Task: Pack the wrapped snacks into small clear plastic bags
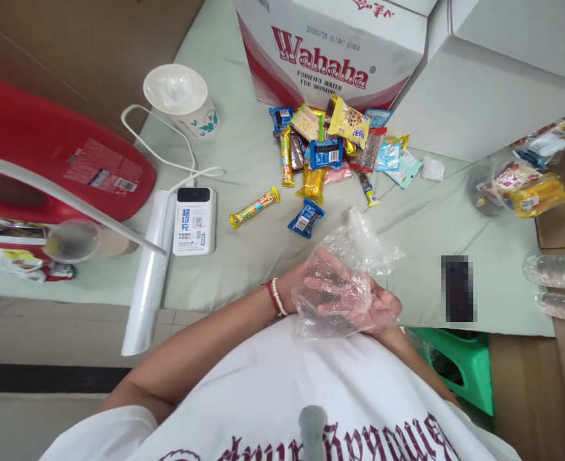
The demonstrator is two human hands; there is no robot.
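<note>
Both my hands meet at the near edge of the pale green table point(244, 256), wrapped in a crumpled clear plastic bag point(354, 256). My left hand point(311, 282), with red and white bracelets at the wrist, lies with its fingers stretched out inside the bag. My right hand point(382, 310) grips the bag's lower right side from underneath. A pile of wrapped snacks point(333, 150) lies further back on the table. A yellow snack bar point(254, 207) and a blue snack packet point(306, 218) lie apart from the pile, closer to me.
A Wahaha water carton point(340, 48) and a white box point(503, 77) stand at the back. At left are a paper cup point(181, 99), a white power bank point(194, 221) with cable, a roll of bags point(148, 275) and a red container point(47, 153). Bagged snacks point(526, 186) and bottles point(555, 269) lie right.
</note>
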